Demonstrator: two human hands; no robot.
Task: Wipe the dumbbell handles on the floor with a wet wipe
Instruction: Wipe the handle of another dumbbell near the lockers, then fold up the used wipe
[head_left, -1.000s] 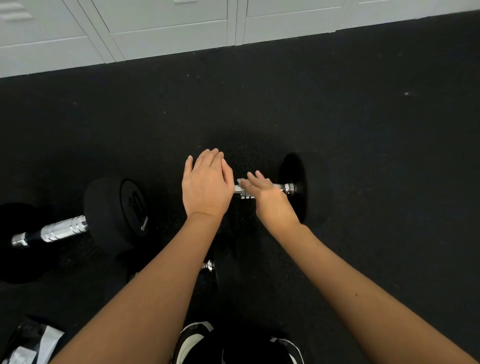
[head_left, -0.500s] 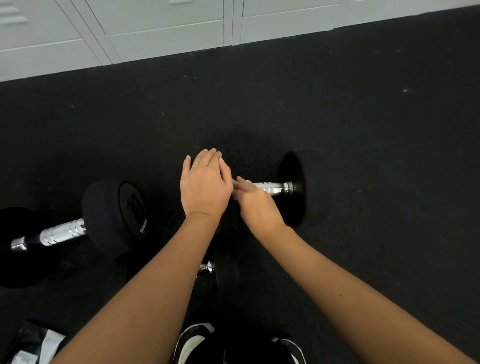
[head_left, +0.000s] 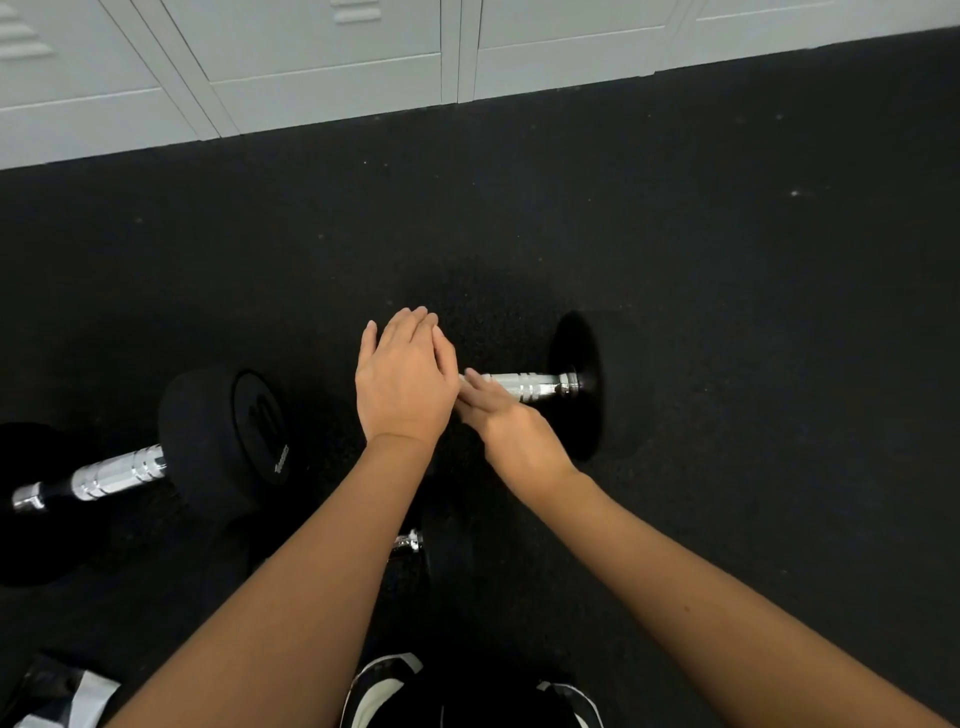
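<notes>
Chrome handle (head_left: 524, 387): under my right hand (head_left: 511, 434), fingers curled on it.
Left hand (head_left: 402, 382): flat, fingers together, beside it.

You are looking down at a black speckled rubber floor (head_left: 727, 312). Two black round-headed dumbbells with chrome handles lie on it: one (head_left: 576, 384) mid-floor, another (head_left: 208, 441) towards its left edge.

Single head-worn view, looking steeply down, close over floor (head_left: 727, 312)
</notes>
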